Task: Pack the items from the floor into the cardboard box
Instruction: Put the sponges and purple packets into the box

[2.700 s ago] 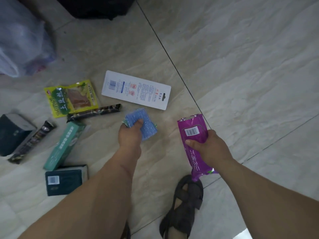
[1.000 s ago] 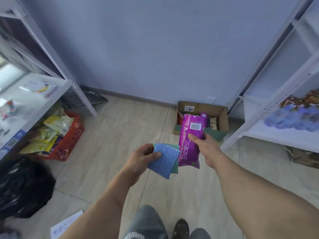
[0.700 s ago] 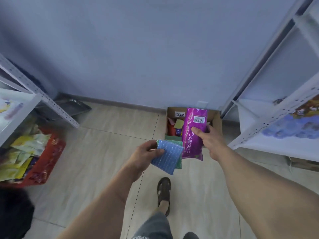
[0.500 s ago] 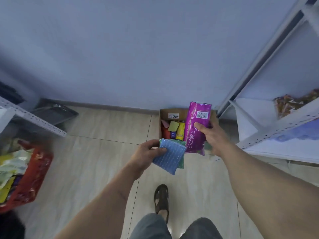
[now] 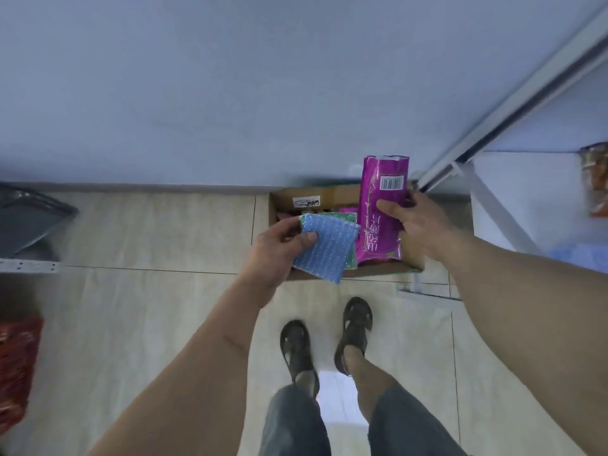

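1. My left hand [image 5: 279, 248] was stretched forward from the lower left. Its thumb lay on top of a blue scouring pad [image 5: 324, 246] and its fingers curled beneath, pinching the pad's left edge.
2. A green pad [image 5: 349, 240] lay stacked under the blue one, with only a strip showing along its top and right sides.
3. My right hand [image 5: 418, 230] reached in from the right and gripped a purple packet [image 5: 383, 209] around its middle, thumb across the front. The packet stood nearly upright, barcode end up.
4. Both hands held their items over the open cardboard box [image 5: 329, 197], which sat on the tiled floor [image 5: 148, 232] against the wall [image 5: 263, 87].
5. The pads, the packet and my hands covered most of the box's inside; I could only make out scraps of colour there, too blurred to name.
6. My feet in dark sandals [image 5: 357, 327] stood just in front of the box.
7. A white shelf frame [image 5: 513, 93] rose at the right, cut off by the edge.
8. A blurred red basket [image 5: 16, 366] and a grey tray [image 5: 29, 218] were cropped at the left.
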